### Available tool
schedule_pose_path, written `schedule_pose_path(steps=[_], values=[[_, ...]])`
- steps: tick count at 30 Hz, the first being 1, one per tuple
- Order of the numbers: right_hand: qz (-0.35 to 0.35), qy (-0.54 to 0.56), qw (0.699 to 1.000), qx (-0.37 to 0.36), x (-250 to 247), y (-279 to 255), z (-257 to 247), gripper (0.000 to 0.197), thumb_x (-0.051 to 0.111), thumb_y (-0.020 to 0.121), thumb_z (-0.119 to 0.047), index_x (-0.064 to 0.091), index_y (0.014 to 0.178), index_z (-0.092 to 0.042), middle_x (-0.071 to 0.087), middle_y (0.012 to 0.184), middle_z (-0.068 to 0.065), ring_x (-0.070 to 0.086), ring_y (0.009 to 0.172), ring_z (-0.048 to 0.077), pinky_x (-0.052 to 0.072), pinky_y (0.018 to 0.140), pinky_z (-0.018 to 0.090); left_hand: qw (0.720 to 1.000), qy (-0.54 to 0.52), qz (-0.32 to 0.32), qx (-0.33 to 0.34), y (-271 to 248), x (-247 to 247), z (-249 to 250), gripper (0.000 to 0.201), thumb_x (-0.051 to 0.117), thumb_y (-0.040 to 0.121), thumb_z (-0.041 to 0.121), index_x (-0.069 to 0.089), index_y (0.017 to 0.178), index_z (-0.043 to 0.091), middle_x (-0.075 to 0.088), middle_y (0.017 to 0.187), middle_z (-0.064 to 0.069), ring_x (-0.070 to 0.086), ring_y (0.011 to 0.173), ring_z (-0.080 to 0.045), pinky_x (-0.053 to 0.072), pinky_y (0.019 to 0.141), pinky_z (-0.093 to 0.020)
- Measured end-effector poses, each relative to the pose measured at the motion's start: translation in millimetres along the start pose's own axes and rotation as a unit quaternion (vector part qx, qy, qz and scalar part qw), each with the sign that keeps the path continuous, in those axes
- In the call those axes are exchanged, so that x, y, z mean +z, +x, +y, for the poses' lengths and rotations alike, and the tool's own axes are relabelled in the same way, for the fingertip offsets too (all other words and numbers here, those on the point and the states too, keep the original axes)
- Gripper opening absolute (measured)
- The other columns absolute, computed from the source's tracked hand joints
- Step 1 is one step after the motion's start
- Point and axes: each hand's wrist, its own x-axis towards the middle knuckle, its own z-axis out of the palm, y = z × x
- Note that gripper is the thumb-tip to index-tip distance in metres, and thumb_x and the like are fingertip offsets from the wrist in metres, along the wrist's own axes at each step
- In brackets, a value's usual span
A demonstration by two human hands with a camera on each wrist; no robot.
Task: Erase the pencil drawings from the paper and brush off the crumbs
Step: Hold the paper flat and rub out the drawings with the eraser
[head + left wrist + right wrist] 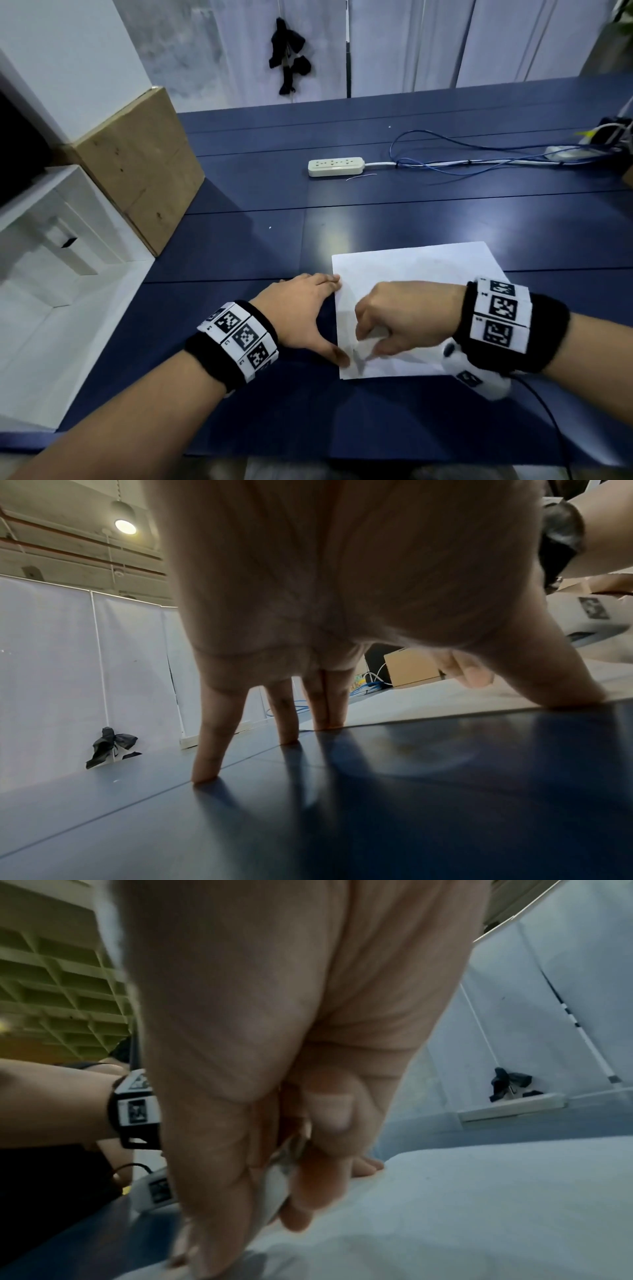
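A white sheet of paper (421, 274) lies on the dark blue table (239, 240), near its front edge. My left hand (334, 320) rests open at the sheet's left edge, fingers straight, with its thumb (575, 693) and index fingertip pressing on the paper (445, 702). My right hand (366, 346) hovers over the sheet's lower left part and pinches a small whitish eraser (274, 1185) between thumb and fingers, its tip down on the paper (479, 1204). No pencil lines or crumbs show plainly; the right hand hides the spot beneath it.
A white power strip (335, 167) with blue cables (445, 154) lies farther back on the table. A cardboard box (137, 164) and a white shelf unit (51, 240) stand along the left. A black cable (548, 411) trails from my right wrist.
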Motion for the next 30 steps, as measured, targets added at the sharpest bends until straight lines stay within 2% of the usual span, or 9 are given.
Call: schedule_pose_path(steps=[6,8,10,13,18,21,23,25,30], values=[[0.056,-0.066,0.989,0.12,-19.3,23.3,30.5,0.022,0.061,0.085,-0.035,0.07,0.096,-0.017,0.067,0.095,0.004,0.061,0.091,0.028,0.051,0.077,0.041,1.0,-0.007,-0.002,0.0,-0.5,-0.5,0.3,0.131,0.066,0.046,0.09,0.024,0.154,0.028,0.02,0.159,0.019,0.028,0.142,-0.01,0.038,0.111,-0.043],[0.062,-0.063,0.993,0.076,-13.7,16.5,22.5,0.022,0.061,0.084,-0.034,0.07,0.093,-0.016,0.065,0.094,0.003,0.06,0.088,0.026,0.05,0.078,0.039,1.0,-0.004,-0.001,0.0,-0.4,-0.6,0.0,0.132,0.066,0.046,0.09,0.024,0.154,0.028,0.02,0.159,0.019,0.029,0.142,-0.01,0.038,0.111,-0.043],[0.03,-0.037,0.999,0.014,-5.8,5.9,9.0,0.023,0.064,0.084,-0.035,0.07,0.095,-0.016,0.065,0.094,0.001,0.059,0.085,0.021,0.047,0.078,0.035,1.0,-0.001,0.0,0.001,0.0,-0.5,0.2,0.133,0.066,0.046,0.091,0.022,0.155,0.027,0.02,0.159,0.018,0.029,0.141,-0.01,0.038,0.111,-0.043],[-0.005,-0.019,1.0,0.001,-4.7,6.6,5.3,0.027,0.063,0.084,-0.039,0.07,0.094,-0.016,0.067,0.09,0.0,0.059,0.081,0.021,0.048,0.075,0.035,1.0,0.001,0.003,0.001,0.0,-0.3,0.8,0.134,0.065,0.046,0.091,0.022,0.155,0.027,0.021,0.159,0.018,0.03,0.141,-0.01,0.037,0.111,-0.041],[0.06,-0.054,0.988,0.129,-17.8,23.8,37.5,0.025,0.058,0.085,-0.039,0.069,0.09,-0.017,0.067,0.087,0.004,0.059,0.083,0.027,0.053,0.072,0.042,1.0,-0.004,-0.003,0.0,-0.1,-0.2,0.0,0.131,0.065,0.046,0.09,0.024,0.154,0.028,0.02,0.159,0.019,0.029,0.141,-0.01,0.039,0.11,-0.047],[0.053,-0.058,0.994,0.075,-11.6,11.6,22.8,0.025,0.06,0.085,-0.036,0.07,0.097,-0.016,0.065,0.094,0.002,0.059,0.086,0.023,0.049,0.079,0.037,1.0,-0.004,-0.002,0.0,-0.7,-0.9,-0.1,0.132,0.066,0.047,0.09,0.024,0.154,0.027,0.02,0.159,0.019,0.03,0.141,-0.01,0.038,0.11,-0.044],[0.015,-0.027,0.999,0.012,-5.2,1.2,8.0,0.025,0.063,0.085,-0.035,0.071,0.099,-0.016,0.065,0.096,0.0,0.057,0.085,0.019,0.045,0.077,0.031,1.0,-0.004,0.002,0.001,-0.4,-0.5,0.0,0.133,0.066,0.046,0.091,0.023,0.154,0.026,0.021,0.159,0.018,0.031,0.14,-0.01,0.038,0.11,-0.043],[-0.007,-0.007,1.0,-0.001,-4.5,0.5,3.8,0.026,0.064,0.086,-0.038,0.071,0.098,-0.016,0.066,0.094,-0.001,0.057,0.083,0.018,0.046,0.075,0.031,1.0,-0.003,0.002,0.003,-0.1,-0.6,0.5,0.134,0.065,0.045,0.091,0.024,0.154,0.026,0.021,0.159,0.018,0.031,0.14,-0.009,0.038,0.11,-0.043],[0.055,-0.05,0.99,0.123,-15.8,18.3,37.3,0.028,0.057,0.083,-0.04,0.07,0.096,-0.018,0.067,0.088,0.003,0.06,0.084,0.026,0.053,0.074,0.041,1.0,-0.002,-0.001,0.003,0.6,-1.0,0.1,0.133,0.065,0.046,0.091,0.025,0.154,0.025,0.022,0.159,0.018,0.031,0.14,-0.01,0.039,0.109,-0.043]])
